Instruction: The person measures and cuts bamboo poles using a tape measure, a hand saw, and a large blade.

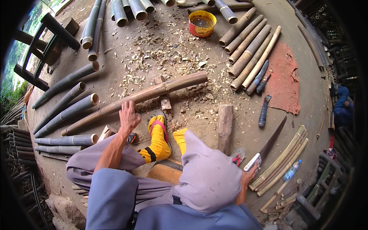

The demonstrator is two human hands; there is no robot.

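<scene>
Squarely in right hand (247, 177), handsaw (269, 145)

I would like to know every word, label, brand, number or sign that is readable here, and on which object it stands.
No text is readable in this picture.
Red and yellow bucket: any print is too small and blurred to read.
Plastic bottle: any print is too small to read.
Saw in the right hand: no legible writing.
</scene>
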